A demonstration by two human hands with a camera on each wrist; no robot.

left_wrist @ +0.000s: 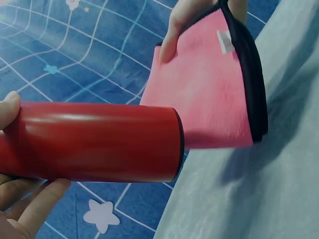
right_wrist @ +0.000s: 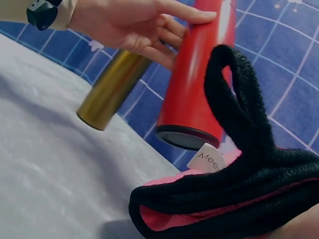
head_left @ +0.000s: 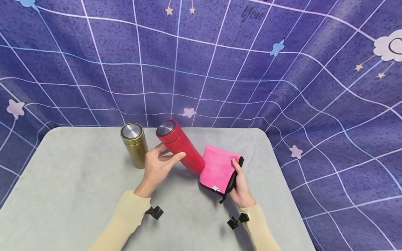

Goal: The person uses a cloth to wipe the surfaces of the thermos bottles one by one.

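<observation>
My left hand (head_left: 158, 167) grips a red thermos flask (head_left: 185, 148) with a steel-topped lid, thumb on one side and fingers on the other. The flask is tilted, its base toward the right. In my right hand (head_left: 241, 184) is a folded pink cloth (head_left: 218, 169) with black edging, pinched at its right edge by the thumb. A black loop and a white tag (right_wrist: 207, 158) show on the cloth in the right wrist view. The flask's base (left_wrist: 178, 144) overlaps the cloth in the left wrist view; whether they touch I cannot tell.
A gold thermos flask (head_left: 135, 146) stands upright on the grey table (head_left: 78, 195), just left of my left hand. Behind the table hangs a blue-purple curtain (head_left: 201, 62) with a grid and star pattern; it also runs along the right side.
</observation>
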